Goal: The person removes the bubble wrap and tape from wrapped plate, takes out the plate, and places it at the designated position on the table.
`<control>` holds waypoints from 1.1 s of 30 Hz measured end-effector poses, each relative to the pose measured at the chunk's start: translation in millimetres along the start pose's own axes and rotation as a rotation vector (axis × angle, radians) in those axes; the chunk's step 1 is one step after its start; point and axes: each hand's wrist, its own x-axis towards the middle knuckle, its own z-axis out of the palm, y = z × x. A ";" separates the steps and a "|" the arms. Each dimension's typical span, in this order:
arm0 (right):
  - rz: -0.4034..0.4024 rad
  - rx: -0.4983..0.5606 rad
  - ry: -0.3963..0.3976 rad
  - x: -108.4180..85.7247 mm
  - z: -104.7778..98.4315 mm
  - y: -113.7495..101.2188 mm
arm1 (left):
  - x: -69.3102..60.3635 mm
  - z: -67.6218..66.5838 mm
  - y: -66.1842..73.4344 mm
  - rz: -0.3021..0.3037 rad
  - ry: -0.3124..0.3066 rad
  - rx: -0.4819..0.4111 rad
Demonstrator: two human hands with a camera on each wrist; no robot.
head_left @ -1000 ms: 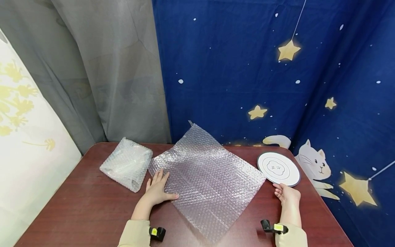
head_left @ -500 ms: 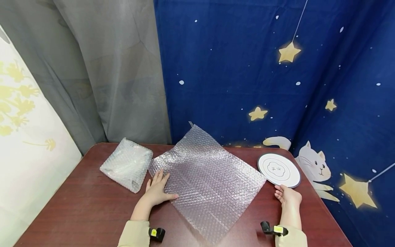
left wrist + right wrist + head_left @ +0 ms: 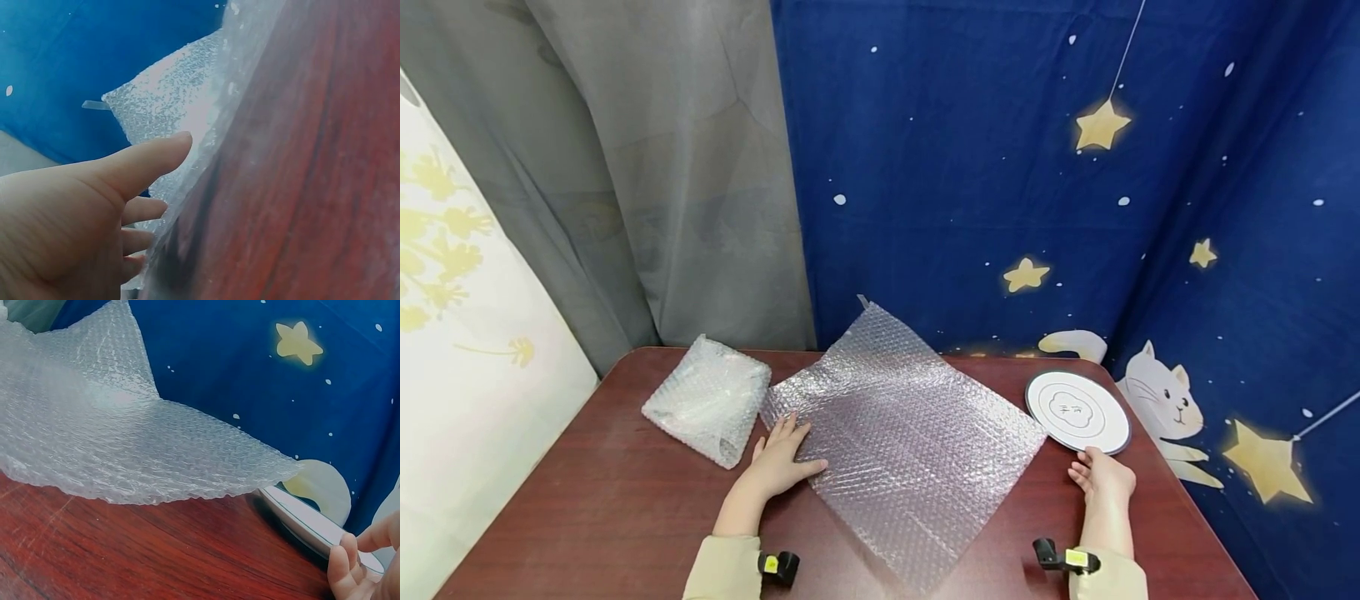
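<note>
Though beside bubble wrap (image 3: 910,433), white plate (image 3: 1075,410) ahead, against right hand (image 3: 1103,478).

Room around me: bright, even light. Bubble wrap (image 3: 917,433): white glare in all 3 views. Plate (image 3: 306,525): dark shadow beneath, right wrist view. Tabletop (image 3: 312,187): hazy, soft-focused, left wrist view. Head view: clearer.

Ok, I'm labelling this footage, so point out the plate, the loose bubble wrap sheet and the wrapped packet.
Plate (image 3: 1078,412): head view, middle of its white face.
Bubble wrap sheet (image 3: 907,440): head view, near its middle.
Wrapped packet (image 3: 709,402): head view, middle of its top.
</note>
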 end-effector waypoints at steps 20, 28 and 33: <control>-0.087 -0.011 0.061 -14.3 7.8 -15.6 | -2.9 -18.7 6.2 0.062 0.066 -0.106; -0.195 -0.045 0.017 -29.8 22.2 -25.2 | -5.8 -28.9 11.3 0.055 0.128 -0.085; -0.255 -0.035 -0.034 -40.7 33.1 -28.9 | -8.0 -34.2 12.3 0.049 0.163 -0.099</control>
